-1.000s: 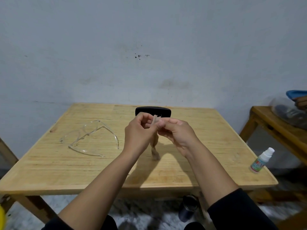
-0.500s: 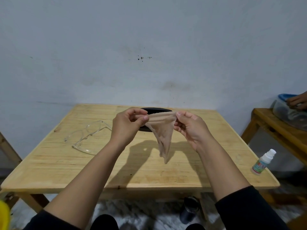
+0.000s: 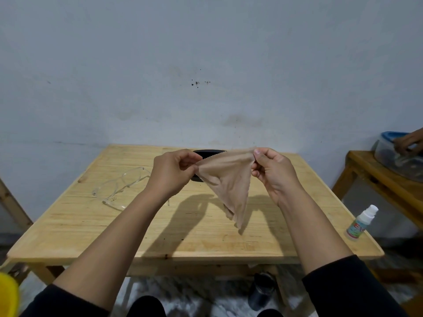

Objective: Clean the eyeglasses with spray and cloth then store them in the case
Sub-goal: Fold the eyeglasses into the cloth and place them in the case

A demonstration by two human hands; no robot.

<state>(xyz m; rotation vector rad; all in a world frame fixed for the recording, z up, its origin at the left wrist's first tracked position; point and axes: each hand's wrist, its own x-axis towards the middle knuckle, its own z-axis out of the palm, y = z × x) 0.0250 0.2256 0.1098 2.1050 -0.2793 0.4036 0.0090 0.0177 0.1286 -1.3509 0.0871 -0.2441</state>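
I hold a beige cloth above the wooden table, my left hand and right hand each pinching a top corner, so it hangs in a point. It is spread wider than half a second ago. The clear eyeglasses lie left of my hands, the black case behind the cloth, the spray bottle far right.

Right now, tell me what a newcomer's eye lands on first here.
First, the beige cloth, stretched in the air between the left hand and right hand over the wooden table. Next, clear eyeglasses lie at the table's left, and a spray bottle stands at its right edge.
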